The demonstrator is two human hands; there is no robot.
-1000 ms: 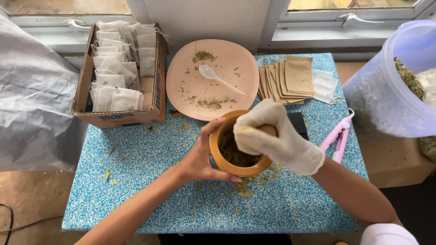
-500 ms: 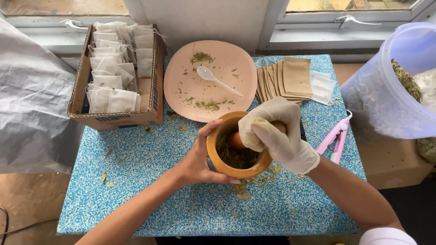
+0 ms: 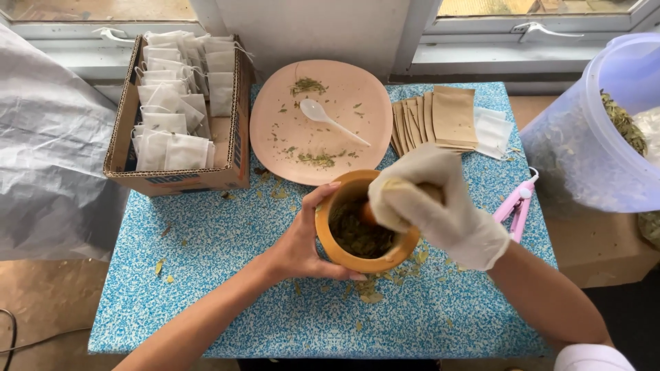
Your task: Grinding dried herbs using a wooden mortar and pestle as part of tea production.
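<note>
A wooden mortar (image 3: 350, 257) with crushed green leaves inside stands on the blue speckled table (image 3: 206, 288). My bare left hand (image 3: 306, 237) wraps around the mortar's left side and steadies it. My right hand (image 3: 433, 203), in a white glove, is closed around a wooden pestle (image 3: 368, 214) whose tip presses into the leaves. Most of the pestle is hidden by the glove.
A pink plate (image 3: 275, 130) with leaf crumbs and a white spoon (image 3: 330, 120) lies behind the mortar. A cardboard box (image 3: 120, 130) of white tea bags sits at left, brown and white sachets (image 3: 447, 117) at right. Pink tongs (image 3: 515, 206) and a clear leaf tub (image 3: 591, 144) are at far right.
My gloved right hand has shifted around over the mortar with the pestle, grinding. The left hand stays on the mortar's side.
</note>
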